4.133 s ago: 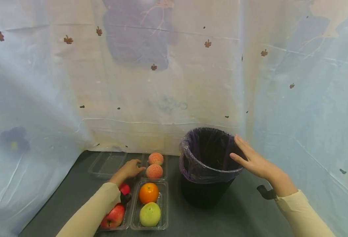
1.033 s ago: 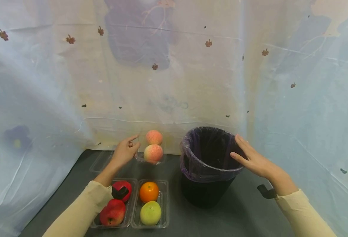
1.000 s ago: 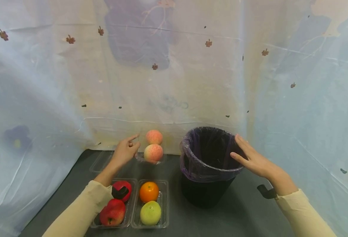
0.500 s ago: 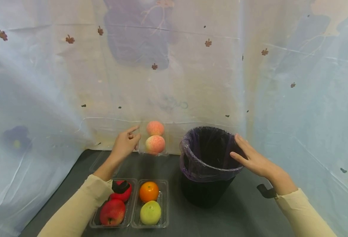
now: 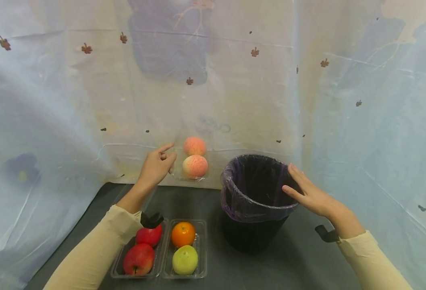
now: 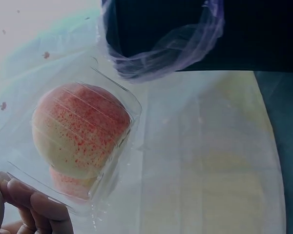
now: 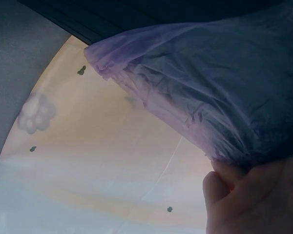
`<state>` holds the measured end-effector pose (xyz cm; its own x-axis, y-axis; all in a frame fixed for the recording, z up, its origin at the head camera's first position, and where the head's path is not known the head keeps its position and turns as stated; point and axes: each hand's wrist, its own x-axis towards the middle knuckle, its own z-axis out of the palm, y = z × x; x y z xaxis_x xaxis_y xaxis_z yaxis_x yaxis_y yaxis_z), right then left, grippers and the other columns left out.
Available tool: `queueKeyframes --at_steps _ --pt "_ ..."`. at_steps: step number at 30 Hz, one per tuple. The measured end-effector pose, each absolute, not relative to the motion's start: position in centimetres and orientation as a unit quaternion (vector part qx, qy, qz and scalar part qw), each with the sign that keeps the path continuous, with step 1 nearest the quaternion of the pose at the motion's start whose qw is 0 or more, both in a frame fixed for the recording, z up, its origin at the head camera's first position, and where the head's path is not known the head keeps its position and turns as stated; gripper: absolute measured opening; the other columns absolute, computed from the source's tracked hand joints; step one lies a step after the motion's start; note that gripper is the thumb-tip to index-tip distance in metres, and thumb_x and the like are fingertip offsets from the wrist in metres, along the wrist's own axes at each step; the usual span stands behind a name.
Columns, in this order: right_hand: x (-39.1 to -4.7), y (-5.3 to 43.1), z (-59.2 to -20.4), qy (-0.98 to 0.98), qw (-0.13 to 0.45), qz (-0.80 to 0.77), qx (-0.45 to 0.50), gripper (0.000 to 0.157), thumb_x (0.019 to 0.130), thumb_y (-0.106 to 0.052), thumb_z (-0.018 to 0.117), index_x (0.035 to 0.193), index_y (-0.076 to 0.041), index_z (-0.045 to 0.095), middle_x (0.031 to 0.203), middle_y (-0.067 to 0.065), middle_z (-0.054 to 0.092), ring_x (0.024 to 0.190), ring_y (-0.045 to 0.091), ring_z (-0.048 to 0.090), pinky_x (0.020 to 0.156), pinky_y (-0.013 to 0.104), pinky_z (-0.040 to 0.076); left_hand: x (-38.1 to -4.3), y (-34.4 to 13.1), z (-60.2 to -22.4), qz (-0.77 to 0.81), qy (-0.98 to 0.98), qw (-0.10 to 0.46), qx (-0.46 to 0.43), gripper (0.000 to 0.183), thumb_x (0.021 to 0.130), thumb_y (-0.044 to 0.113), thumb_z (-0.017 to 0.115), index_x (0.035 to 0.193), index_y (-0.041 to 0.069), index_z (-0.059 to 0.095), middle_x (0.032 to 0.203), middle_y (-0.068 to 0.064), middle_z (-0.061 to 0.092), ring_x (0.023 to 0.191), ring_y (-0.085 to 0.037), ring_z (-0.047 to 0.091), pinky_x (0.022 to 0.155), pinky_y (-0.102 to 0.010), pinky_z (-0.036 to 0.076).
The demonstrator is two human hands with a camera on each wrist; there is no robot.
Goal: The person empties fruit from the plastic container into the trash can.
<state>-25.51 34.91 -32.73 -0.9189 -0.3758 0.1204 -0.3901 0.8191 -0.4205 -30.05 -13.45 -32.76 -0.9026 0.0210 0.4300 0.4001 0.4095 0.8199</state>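
Observation:
My left hand (image 5: 156, 165) pinches the edge of a clear plastic tray (image 5: 178, 173), raised above the back of the table. Inside the tray are two peaches, a nearer one (image 5: 195, 166) and a farther one (image 5: 194, 146). In the left wrist view, fingertips (image 6: 46, 204) grip the tray's side below the larger-looking peach (image 6: 80, 129). My right hand (image 5: 316, 199) rests against the right rim of a black trash bin (image 5: 249, 237), its visible fingers straight. A purple bag (image 7: 185, 92) lines the bin and folds over its rim; part of the right hand's fingers is hidden.
On the dark table (image 5: 213, 278), a clear tray (image 5: 202, 257) holds an orange (image 5: 183, 234) and a green fruit (image 5: 185, 259). Left of it, another tray (image 5: 118, 270) holds two red apples (image 5: 139, 259), partly behind my left sleeve. A patterned sheet (image 5: 234, 104) hangs behind.
My left hand reached the peach tray on the table, took its edge and lifted it. Over the last second it rose further and shifted slightly right. The right hand stayed at the bin.

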Motion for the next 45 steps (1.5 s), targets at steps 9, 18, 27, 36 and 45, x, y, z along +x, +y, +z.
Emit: queueKeyframes --at_steps 9,18,27,36,45 --pt "-25.4 34.8 -32.5 -0.954 0.016 0.221 0.204 0.081 0.103 -0.046 0.05 0.162 -0.021 0.0 0.168 0.007 -0.005 0.153 0.036 -0.007 0.112 0.072 0.008 -29.7 -12.8 -31.4 -0.549 -0.805 0.179 -0.136 0.049 0.101 0.026 0.055 0.148 0.017 0.05 0.058 -0.012 0.058 0.04 -0.012 0.031 0.041 -0.029 0.027" --pt "-25.5 34.9 -32.7 -0.954 0.022 0.215 0.205 0.082 0.103 -0.046 0.05 0.163 -0.016 0.003 0.168 0.008 -0.004 0.153 0.037 -0.006 0.113 0.071 0.008 -29.6 -11.4 -30.2 -0.575 -0.787 0.171 -0.144 0.05 0.101 0.023 0.055 0.15 0.015 0.047 0.058 -0.012 0.057 0.038 -0.012 0.036 0.041 -0.029 0.028" --pt "-25.5 34.9 -32.6 -0.953 0.017 0.222 0.203 0.081 0.103 -0.046 0.05 0.162 -0.021 0.0 0.168 0.008 -0.004 0.153 0.038 -0.007 0.113 0.071 0.008 -30.0 -10.7 -29.9 -0.575 -0.784 0.182 -0.146 0.051 0.1 0.023 0.055 0.15 0.013 0.047 0.057 -0.009 0.057 0.04 -0.017 0.037 0.04 -0.028 0.026" --pt "-25.4 35.0 -32.4 -0.954 0.02 0.219 0.205 0.082 0.103 -0.045 0.051 0.163 -0.015 0.003 0.168 0.007 -0.004 0.153 0.038 -0.006 0.113 0.071 0.008 -30.3 -9.8 -29.9 -0.576 -0.782 0.191 -0.14 0.05 0.1 0.021 0.057 0.149 0.012 0.048 0.058 -0.008 0.058 0.048 -0.022 0.05 0.044 -0.028 0.03" --pt "-25.2 34.8 -32.4 -0.952 0.022 0.223 0.209 0.081 0.103 -0.044 0.051 0.163 -0.014 0.005 0.168 0.008 -0.003 0.153 0.036 -0.004 0.113 0.071 0.01 -30.8 -9.2 -30.1 -0.568 -0.783 0.205 -0.147 0.05 0.101 0.023 0.057 0.149 0.011 0.048 0.058 -0.007 0.059 0.051 -0.024 0.055 0.047 -0.03 0.034"
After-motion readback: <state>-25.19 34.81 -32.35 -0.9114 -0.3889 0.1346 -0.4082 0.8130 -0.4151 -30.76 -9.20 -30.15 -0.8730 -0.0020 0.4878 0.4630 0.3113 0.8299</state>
